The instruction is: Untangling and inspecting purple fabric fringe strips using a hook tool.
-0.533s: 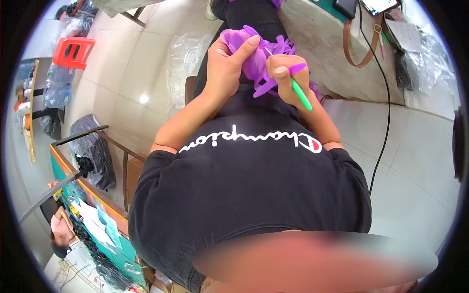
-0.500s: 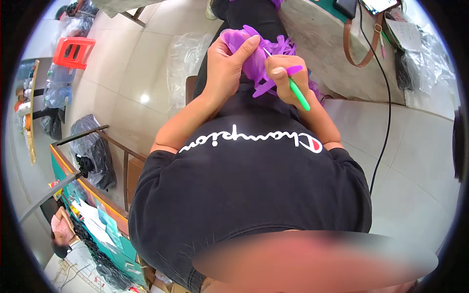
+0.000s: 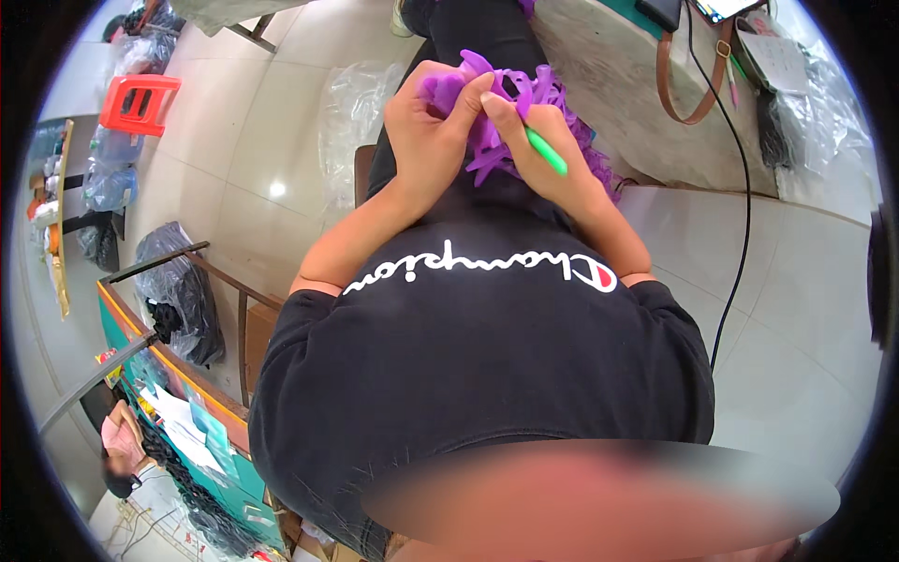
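Note:
My left hand (image 3: 421, 126) is closed around a soft, rubbery purple piece (image 3: 478, 63), pinched between thumb and fingers above my lap. Close against it, my right hand (image 3: 557, 126) grips a slim tool with a bright green handle (image 3: 546, 152). The tool's working end is hidden behind my fingers and the purple material. Both thumbs almost meet at the piece. A purple strip curls up beside my right fingers. More tangled purple pieces (image 3: 585, 140) lie on my thigh, under and beyond my right hand.
Black trousers (image 3: 478, 28) stretch out ahead. Right of them is a grey surface (image 3: 599, 75) with a brown strap (image 3: 667, 89) and black cable (image 3: 746, 187). Clear plastic (image 3: 351, 122) lies on the left floor, with a red stool (image 3: 140, 105) farther off. Another person (image 3: 122, 440) sits lower left.
My right hand has turned and moved slightly up and left, bringing its thumb near my left thumb. The green handle has shifted up, and the tool's thin tip is now hidden.

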The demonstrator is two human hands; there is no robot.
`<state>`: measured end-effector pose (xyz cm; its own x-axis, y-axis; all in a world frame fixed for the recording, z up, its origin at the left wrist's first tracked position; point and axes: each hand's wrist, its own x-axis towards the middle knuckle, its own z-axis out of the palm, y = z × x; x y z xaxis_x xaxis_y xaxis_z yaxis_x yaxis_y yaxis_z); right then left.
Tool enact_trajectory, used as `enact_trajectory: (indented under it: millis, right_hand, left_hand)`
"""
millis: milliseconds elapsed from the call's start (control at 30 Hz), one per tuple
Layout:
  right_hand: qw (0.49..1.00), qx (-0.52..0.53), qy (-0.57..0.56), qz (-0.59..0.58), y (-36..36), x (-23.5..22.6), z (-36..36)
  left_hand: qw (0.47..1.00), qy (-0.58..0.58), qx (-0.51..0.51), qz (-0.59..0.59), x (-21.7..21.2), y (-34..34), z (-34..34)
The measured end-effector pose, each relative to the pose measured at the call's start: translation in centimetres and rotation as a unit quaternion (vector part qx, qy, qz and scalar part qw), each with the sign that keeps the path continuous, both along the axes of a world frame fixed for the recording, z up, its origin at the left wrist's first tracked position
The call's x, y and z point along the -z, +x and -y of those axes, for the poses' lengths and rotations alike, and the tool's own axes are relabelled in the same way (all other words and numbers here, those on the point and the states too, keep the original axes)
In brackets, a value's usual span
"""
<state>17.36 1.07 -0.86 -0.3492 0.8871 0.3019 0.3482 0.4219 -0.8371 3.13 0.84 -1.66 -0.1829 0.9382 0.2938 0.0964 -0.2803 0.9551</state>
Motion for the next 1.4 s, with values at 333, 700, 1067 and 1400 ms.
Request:
enact_trajectory:
  millis: [333,700,1067,1400]
  right_hand:
    - [0.860,0.074,-0.272,-0.425,1.6,0.9,-3.5]
    - [0.941,0.183,-0.039,-0.282,-1.8,2.0,-3.4]
    - [0.948,0.231,0.044,-0.213,-1.9,1.4,-2.8]
    - [0.796,0.262,-0.234,-0.493,4.1,-2.4,-3.2]
  left_hand:
    - [0.912,-0.176,0.191,0.317,0.6,-0.2,-1.4]
    - [0.936,-0.130,0.184,0.272,0.2,0.8,-0.4]
    - [0.980,-0.037,0.150,0.128,0.8,0.8,-0.2]
    - [0.995,-0.046,0.079,-0.026,4.2,-3.1,-3.9]
